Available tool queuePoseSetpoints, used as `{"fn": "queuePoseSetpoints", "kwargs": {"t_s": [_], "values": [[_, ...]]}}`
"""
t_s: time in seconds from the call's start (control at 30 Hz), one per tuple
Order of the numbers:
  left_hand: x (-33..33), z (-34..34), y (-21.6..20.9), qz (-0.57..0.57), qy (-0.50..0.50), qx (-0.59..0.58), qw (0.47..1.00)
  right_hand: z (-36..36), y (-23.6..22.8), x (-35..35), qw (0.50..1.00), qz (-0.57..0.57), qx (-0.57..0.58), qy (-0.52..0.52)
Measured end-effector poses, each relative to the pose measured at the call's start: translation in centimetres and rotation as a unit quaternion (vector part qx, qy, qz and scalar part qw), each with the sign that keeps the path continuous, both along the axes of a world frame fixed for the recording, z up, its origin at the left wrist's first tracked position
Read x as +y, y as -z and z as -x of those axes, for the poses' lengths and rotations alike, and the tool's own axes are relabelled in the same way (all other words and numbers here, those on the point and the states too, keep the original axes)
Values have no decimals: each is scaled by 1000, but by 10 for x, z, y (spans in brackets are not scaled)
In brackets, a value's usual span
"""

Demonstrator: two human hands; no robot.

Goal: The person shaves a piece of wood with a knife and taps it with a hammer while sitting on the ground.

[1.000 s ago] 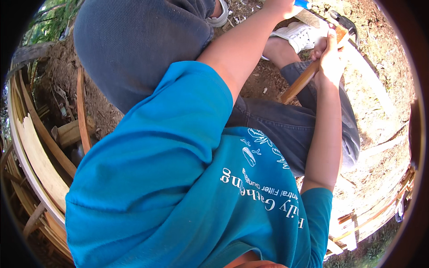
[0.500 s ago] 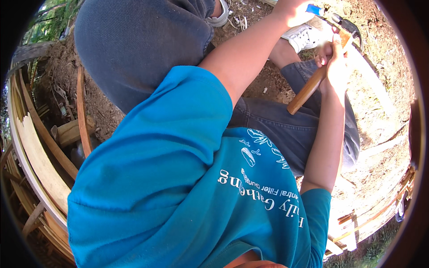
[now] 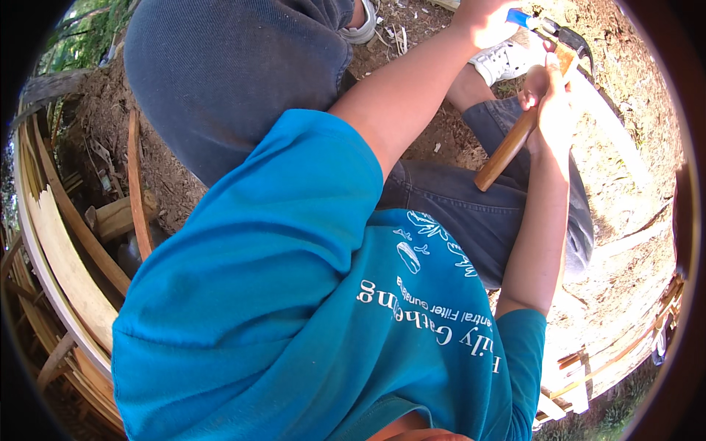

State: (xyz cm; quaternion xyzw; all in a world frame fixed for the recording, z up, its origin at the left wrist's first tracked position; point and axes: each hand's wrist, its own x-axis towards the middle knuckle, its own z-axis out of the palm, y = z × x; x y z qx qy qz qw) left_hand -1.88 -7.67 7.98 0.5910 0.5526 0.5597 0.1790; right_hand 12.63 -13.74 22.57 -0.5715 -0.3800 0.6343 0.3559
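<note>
The wooden-handled steel claw hammer [image 3: 526,121] has risen farther right; the right hand [image 3: 548,110] is clenched round it, while the left hand [image 3: 482,18] grips a blue object [image 3: 518,18].

The hammer [image 3: 523,117] had a smooth brown wooden handle and a dark metal claw head. It stood tilted at the far right of the scene, head up and far, handle end slanting down toward the near left, over the dark denim at the knee. A small blue object [image 3: 518,18] showed just left of the head.
</note>
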Motion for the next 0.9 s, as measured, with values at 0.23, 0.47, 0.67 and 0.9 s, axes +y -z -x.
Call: {"fn": "queuePoseSetpoints", "kwargs": {"t_s": [0.23,0.47,0.67,0.9], "values": [[-2,5,-1,6,-25,-15,1000,6,2,-5,999,-8,-23,20],[-4,8,-1,57,-17,1,998,19,5,-18,999,-23,-38,-22],[-16,7,-21,20,-19,-33,999,20,3,-16,998,6,-66,15],[-12,6,-10,29,-36,26,999,18,10,-20,998,-22,-53,36]]}}
